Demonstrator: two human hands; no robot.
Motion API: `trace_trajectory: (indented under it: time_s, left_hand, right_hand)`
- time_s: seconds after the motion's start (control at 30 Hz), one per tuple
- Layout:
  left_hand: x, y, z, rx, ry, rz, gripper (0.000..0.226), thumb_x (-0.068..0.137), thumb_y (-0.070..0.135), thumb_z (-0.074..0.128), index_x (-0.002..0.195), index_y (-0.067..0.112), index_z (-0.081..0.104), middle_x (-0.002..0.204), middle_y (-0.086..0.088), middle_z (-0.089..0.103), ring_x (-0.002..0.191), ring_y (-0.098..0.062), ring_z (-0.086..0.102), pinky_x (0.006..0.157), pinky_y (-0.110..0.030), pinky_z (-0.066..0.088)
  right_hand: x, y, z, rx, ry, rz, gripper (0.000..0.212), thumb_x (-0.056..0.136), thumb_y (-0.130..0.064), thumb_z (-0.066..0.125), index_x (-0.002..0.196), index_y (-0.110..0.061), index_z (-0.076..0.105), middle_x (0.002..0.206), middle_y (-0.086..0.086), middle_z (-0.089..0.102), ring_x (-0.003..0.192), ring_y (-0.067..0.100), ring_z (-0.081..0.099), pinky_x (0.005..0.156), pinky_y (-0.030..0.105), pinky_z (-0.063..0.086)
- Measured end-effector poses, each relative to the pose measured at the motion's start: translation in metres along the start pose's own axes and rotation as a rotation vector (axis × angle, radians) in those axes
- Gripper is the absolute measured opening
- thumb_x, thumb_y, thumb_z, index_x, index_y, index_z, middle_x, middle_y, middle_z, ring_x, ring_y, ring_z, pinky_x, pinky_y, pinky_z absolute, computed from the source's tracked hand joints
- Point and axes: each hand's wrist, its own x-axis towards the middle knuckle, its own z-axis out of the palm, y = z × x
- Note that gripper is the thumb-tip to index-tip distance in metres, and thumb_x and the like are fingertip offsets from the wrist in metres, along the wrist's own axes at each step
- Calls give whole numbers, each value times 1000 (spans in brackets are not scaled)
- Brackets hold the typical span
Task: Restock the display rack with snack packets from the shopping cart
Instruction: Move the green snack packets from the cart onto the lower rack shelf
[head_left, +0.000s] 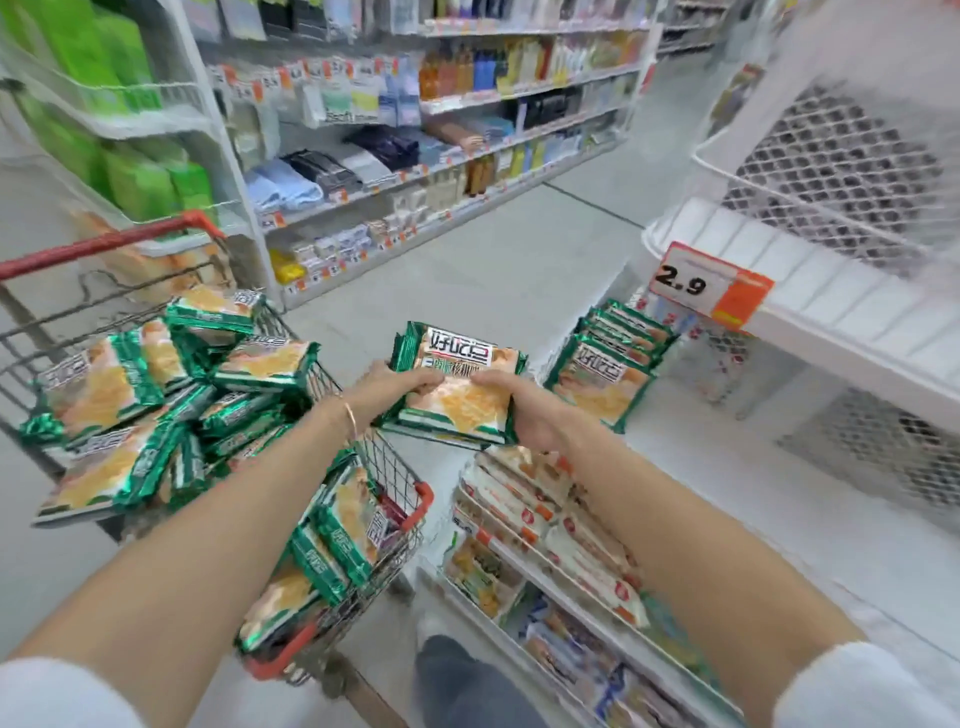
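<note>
Both hands hold a small stack of green-edged snack packets (457, 382) in mid-air between cart and rack. My left hand (392, 387) grips the stack's left side, my right hand (524, 410) its right side. The red-rimmed wire shopping cart (400, 483) at the left is heaped with several of the same packets (130, 410). A short stack of these packets (605, 374) lies on the white display rack shelf (727, 483) at the right.
A price tag reading 2.9 (709, 286) hangs from the white rack tier above. Lower rack tiers hold orange-and-white packets (550, 514). Store shelves with goods (467, 130) line the aisle beyond. Grey floor (493, 260) runs between. My leg (467, 686) is below.
</note>
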Motion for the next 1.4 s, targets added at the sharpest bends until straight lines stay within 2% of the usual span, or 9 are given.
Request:
trace_trajectory:
  time_s: [0.1,0.27,0.5,0.7,0.83,0.97,1.07,1.2,1.4]
  left_hand:
    - [26,34,57,29,-81,127,118,45,83,80,133,9,58,123,-6,69,115,-23,65,103,-44,50]
    - [13,113,139,67,-148,301,32,79,21,83,106,15,67,96,0,74,82,-14,70,74,-22,59]
    - [52,135,204,106,-107,379,64,69,-3,84,125,9,54,109,-6,70,93,-17,68,72,-26,59]
    - [84,91,218,315,-54,292,89,60,16,86,136,31,41,105,3,68,89,-20,69,73,-40,60]
    - [96,84,209,642,43,287,88,59,37,62,145,36,45,142,-6,51,125,-30,51,101,-49,48]
    - [102,89,213,583,-40,254,90,73,61,51,155,28,31,163,-6,23,150,-28,19,120,-56,21]
    - [116,76,210,513,-37,260,112,63,92,56,153,31,30,153,-6,40,140,-31,40,112,-56,38]
    - [108,79,204,522,25,265,101,81,72,60,159,28,13,164,-7,19,149,-29,25,120,-53,28]
    - [105,82,205,733,-21,340,118,61,83,65,157,42,9,167,4,-15,155,-24,5,123,-46,21]
  right_hand:
    - [-39,5,-52,69,147,-74,23,92,-33,66,104,-14,65,93,2,73,82,19,70,82,33,55]
    - [-81,10,-125,64,409,-252,56,79,-30,82,126,-6,61,110,5,75,98,19,73,81,28,58]
    - [-75,26,-171,-127,743,-391,59,74,-19,87,125,-3,62,109,3,73,99,15,69,80,22,57]
    - [-61,54,-178,-170,551,-190,97,68,-20,93,145,-6,35,141,3,52,122,19,55,90,25,54]
    - [-52,67,-196,-79,434,83,132,53,-83,76,157,-25,19,157,6,39,142,28,40,119,52,28]
    - [-10,78,-230,-9,470,166,109,61,-100,38,147,-33,43,147,3,53,133,28,51,113,58,36]
    - [-16,49,-195,126,455,122,65,97,-68,31,140,-22,50,134,12,62,117,30,64,106,54,46]
    - [-11,37,-185,366,273,74,49,102,-55,40,132,-20,54,126,19,66,113,34,66,107,54,45]
    - [2,42,-200,132,531,-200,128,52,-80,72,155,-44,6,164,-6,21,147,26,30,115,61,30]
